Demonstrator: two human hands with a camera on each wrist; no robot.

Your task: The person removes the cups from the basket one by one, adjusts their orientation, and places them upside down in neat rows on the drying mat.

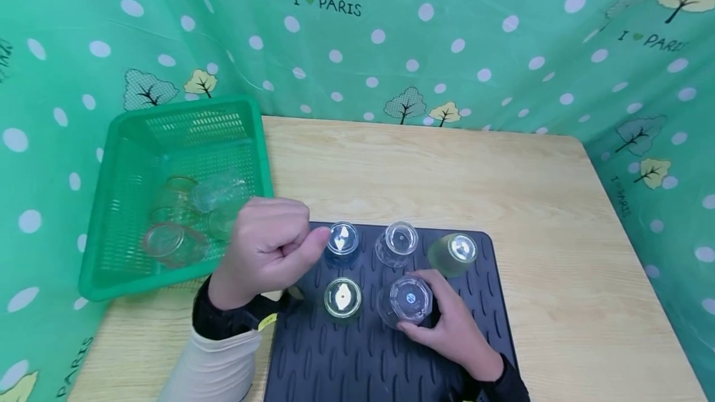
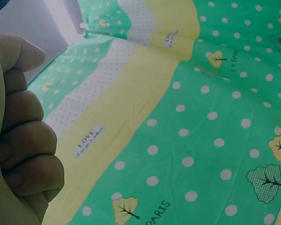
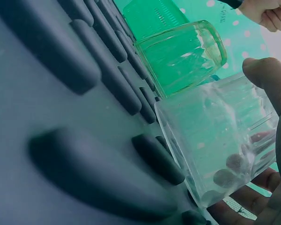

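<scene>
Right hand curled round an upturned clear glass, fingers and thumb gripping its sides, on the near right part of the ribbed dark mat. In the right wrist view, glass tilted, one edge of the rim lifted off the ridges. Left hand closed in a loose fist, holding nothing, hanging over the mat's far left corner beside a blue-tinted glass.

Just left of the gripped glass, a greenish glass, mouth down. Along the far row, another clear glass and a frosted green one, all upturned. Off to the far left, a green basket on the worktop, with more clear glasses lying inside.

Likely risks: smooth wall slipping in the grip while tilted; rim catching a ridge and toppling; a sideways swing knocking the greenish neighbour, standing close.
</scene>
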